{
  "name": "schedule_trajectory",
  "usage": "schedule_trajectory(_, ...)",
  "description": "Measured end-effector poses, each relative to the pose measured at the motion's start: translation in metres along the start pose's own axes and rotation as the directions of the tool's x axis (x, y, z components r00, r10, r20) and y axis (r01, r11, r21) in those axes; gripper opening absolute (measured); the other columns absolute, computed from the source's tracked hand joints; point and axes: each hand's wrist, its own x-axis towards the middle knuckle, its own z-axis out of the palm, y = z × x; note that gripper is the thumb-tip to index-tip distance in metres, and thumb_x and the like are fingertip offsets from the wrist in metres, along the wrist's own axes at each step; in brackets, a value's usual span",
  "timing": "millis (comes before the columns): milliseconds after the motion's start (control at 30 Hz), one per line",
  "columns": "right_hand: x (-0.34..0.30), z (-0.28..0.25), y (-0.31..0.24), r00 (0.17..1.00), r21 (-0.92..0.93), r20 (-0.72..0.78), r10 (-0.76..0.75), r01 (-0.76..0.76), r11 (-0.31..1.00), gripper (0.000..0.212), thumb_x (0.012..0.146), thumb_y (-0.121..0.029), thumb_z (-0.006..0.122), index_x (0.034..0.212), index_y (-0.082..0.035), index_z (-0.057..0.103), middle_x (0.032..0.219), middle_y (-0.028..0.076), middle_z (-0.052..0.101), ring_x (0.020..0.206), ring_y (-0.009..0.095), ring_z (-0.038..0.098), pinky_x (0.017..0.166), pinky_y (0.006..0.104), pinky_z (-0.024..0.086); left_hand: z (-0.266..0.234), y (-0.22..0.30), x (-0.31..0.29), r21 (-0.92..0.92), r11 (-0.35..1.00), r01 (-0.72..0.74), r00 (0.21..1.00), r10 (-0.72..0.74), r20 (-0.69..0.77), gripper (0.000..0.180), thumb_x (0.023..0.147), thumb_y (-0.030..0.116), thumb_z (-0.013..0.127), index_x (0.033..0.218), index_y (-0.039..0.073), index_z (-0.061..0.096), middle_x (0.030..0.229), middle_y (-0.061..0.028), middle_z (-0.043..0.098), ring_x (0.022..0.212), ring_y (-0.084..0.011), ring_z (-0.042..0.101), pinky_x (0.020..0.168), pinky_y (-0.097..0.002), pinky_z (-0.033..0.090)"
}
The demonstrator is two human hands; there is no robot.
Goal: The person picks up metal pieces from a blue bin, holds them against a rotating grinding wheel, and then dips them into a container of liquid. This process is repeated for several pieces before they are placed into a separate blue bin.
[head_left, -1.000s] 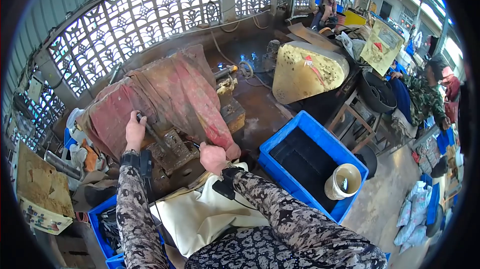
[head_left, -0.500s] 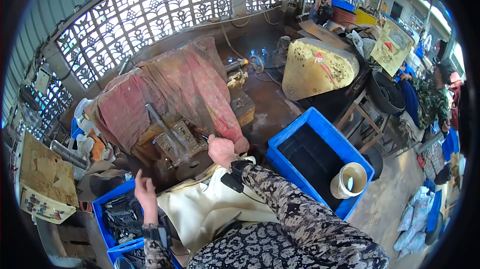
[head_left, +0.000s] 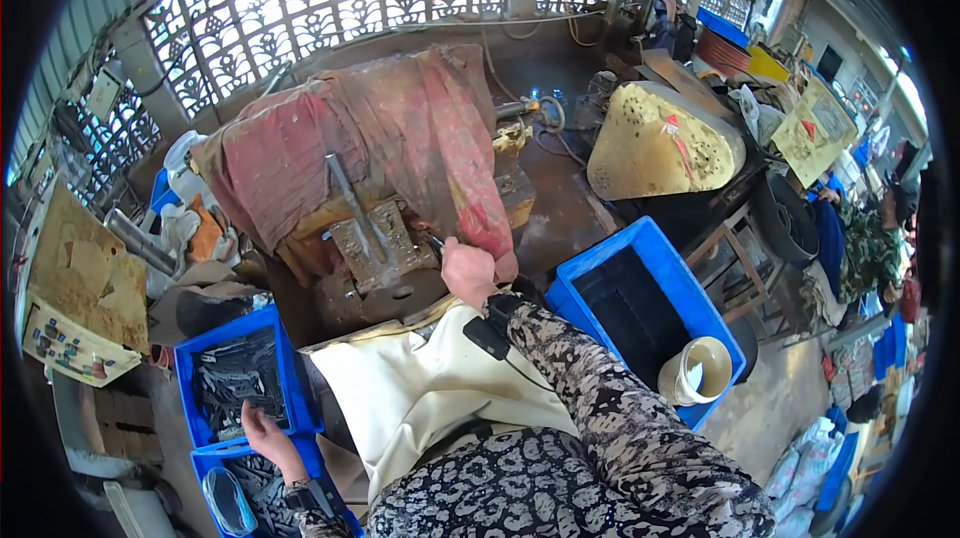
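My right hand is closed, at the right side of a cloth-covered machine. A thin dark piece sticks out past its fingertips; its kind is too small to make out. Close to this hand are the machine's wet metal block with an upright bar and a hanging red cloth. My left hand is low at the left, over the meeting edges of two blue crates; its fingers are stretched out with nothing visible in them. Dark flat strips fill the far crate and the near crate.
A cream apron spreads across my lap up to the machine. To the right stands a blue crate with dark contents and a beige bucket. Beyond it are a yellowish triangular casing and a wooden stand. Other people work farther off.
My left hand has moved down and away from the machine to the blue crates. My right hand stays by the machine's block. The view has shifted toward the left.
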Motion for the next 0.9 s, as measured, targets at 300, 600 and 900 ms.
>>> schedule_trajectory(300,0.002,0.003,0.003,1.0,-0.01,0.013,-0.025,0.025,1.0,0.017,0.092,-0.022,0.051,0.085,-0.007,0.055,0.065,0.014,0.064,0.061,0.033,0.066,0.054,0.0458,0.052,-0.061,-0.07,-0.036,0.125,0.979,0.164,0.977,-0.143,-0.16,0.033,0.093,0.001,0.05,0.126,0.0,0.055,0.105,-0.0056,0.059,0.086,-0.0136,0.052,0.076,-0.0267,0.045)
schedule_trajectory(600,0.0,-0.002,-0.002,0.997,-0.069,0.074,0.018,-0.013,0.998,0.015,0.091,-0.021,0.051,0.087,-0.007,0.054,0.069,0.013,0.066,0.066,0.032,0.068,0.057,0.0442,0.053,-0.054,-0.074,-0.05,0.157,0.966,0.207,0.968,-0.179,-0.175,0.032,0.092,0.001,0.051,0.123,0.001,0.057,0.102,-0.0064,0.059,0.085,-0.0151,0.053,0.075,-0.0274,0.045)
schedule_trajectory(900,0.0,0.0,-0.002,0.999,-0.027,0.039,0.014,-0.013,1.0,0.017,0.093,-0.024,0.052,0.087,-0.008,0.055,0.068,0.015,0.065,0.064,0.035,0.066,0.057,0.0469,0.052,-0.054,-0.088,-0.051,0.15,0.967,0.204,0.968,-0.177,-0.177,0.032,0.092,0.002,0.052,0.124,0.001,0.057,0.102,-0.0087,0.06,0.087,-0.0162,0.054,0.077,-0.0281,0.045)
